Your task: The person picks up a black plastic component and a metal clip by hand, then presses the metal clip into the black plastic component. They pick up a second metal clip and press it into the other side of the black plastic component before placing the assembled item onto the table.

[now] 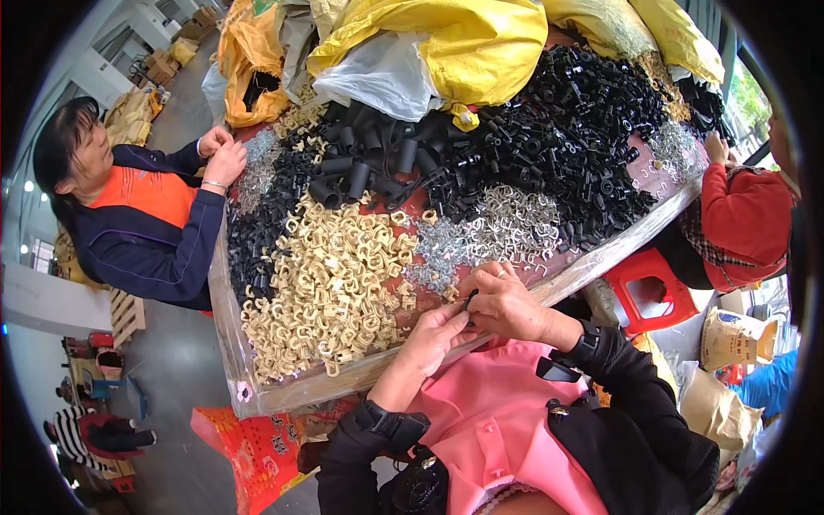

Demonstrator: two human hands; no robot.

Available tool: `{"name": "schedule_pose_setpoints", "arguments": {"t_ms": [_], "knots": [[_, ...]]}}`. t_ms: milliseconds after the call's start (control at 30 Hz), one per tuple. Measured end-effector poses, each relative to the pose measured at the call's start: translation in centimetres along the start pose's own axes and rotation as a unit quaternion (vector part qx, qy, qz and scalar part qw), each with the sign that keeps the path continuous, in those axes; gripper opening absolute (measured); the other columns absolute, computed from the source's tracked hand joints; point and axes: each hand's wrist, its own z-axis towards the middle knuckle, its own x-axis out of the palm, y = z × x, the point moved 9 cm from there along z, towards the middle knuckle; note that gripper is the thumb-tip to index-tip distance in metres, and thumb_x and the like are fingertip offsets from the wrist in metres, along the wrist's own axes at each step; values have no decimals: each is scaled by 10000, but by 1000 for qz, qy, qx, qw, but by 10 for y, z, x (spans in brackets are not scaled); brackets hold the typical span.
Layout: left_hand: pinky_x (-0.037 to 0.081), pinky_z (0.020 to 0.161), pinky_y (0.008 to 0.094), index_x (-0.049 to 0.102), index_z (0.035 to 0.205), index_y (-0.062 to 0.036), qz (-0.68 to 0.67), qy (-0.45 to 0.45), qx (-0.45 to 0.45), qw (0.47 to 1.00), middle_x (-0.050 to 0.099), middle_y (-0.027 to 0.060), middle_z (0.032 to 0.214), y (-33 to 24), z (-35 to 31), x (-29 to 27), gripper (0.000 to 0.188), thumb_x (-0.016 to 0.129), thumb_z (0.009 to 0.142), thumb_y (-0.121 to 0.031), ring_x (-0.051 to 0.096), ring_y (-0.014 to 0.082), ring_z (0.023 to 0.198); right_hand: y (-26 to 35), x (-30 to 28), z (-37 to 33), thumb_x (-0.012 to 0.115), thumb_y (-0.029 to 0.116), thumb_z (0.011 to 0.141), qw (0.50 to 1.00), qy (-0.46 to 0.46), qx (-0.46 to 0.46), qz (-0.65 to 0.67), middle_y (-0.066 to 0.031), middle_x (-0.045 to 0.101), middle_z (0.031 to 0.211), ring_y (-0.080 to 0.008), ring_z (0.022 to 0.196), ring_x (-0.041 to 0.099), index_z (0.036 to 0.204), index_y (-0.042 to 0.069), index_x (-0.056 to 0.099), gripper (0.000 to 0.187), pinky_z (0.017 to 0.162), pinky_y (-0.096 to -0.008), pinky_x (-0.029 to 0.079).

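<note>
My left hand (429, 343) and my right hand (508, 304) meet just over the near edge of the table, fingertips pinched together. Between them is a small black plastic part (469, 299), mostly covered by the fingers, so its exact shape is hidden. Beyond the hands lies a heap of silvery curved metal clips (515, 225). Beside it, tiny clear bluish pieces (439, 257) are scattered on the reddish tabletop. To the left spreads a large pile of beige plastic clips (330, 283). Black plastic parts (566, 137) and black tubes (356, 180) cover the far side.
A raised wooden rim (318, 390) wrapped in film borders the table. Yellow sacks (489, 47) stand at the back. One person (150, 215) sits at the left; another in red (747, 219) is at the right, near a red stool (648, 292). A red bag (253, 455) sits below the table.
</note>
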Motion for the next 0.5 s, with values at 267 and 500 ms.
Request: {"name": "schedule_pose_setpoints", "arguments": {"t_ms": [267, 500], "knots": [[466, 753, 263, 471, 1048, 10, -82, 20, -5, 996, 547, 123, 986, -5, 2, -9, 235, 467, 844, -108, 559, 196, 857, -25, -27, -4, 630, 109, 574, 985, -132, -7, 110, -36, 509, 842, -230, 779, 472, 720, 87, 559, 164, 683, -348, 364], [476, 734, 266, 486, 1022, 13, -88, 4, 10, 996, 558, 147, 979, -11, 9, -12, 221, 480, 836, -106, 566, 219, 866, -138, -29, -35, 553, 162, 698, 924, -40, 187, -331, -62, 504, 780, -238, 726, 523, 717, 85, 491, 100, 626, -349, 399]]}}
